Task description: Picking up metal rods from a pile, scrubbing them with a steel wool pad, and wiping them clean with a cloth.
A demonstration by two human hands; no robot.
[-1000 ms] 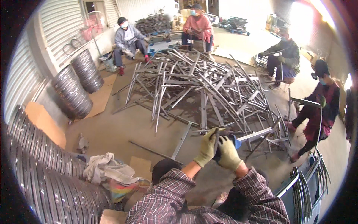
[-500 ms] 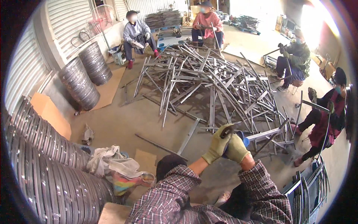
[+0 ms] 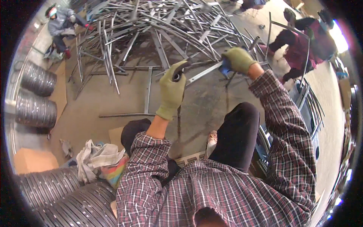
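Observation:
My left hand point(image 3: 172, 90), in a pale green work glove, is closed around a dark metal tube point(image 3: 177, 76) whose hollow end shows at the fingers. A flat grey crossbar point(image 3: 204, 73) stretches from beside this hand toward the right one, like part of a metal frame. My right hand point(image 3: 242, 61), gloved alike, is closed on a blue object point(image 3: 225, 70) at the crossbar's far end. Its kind is blurred and partly hidden by the fingers. Just beyond both hands lies a large heap of grey metal frames point(image 3: 159, 45).
Ringed bundles of dark strips point(image 3: 36, 108) stand at the left, with more point(image 3: 49, 187) by my left side. A cloth point(image 3: 98, 157) lies near my left elbow. One person point(image 3: 314, 41) sits at right holding a frame; another point(image 3: 62, 24) sits far left. Stacked frames point(image 3: 310, 102) are at right.
My view has tilted down. My hands, earlier close together, are now apart, the left one over to the left and the right one near the crossbar's far end.

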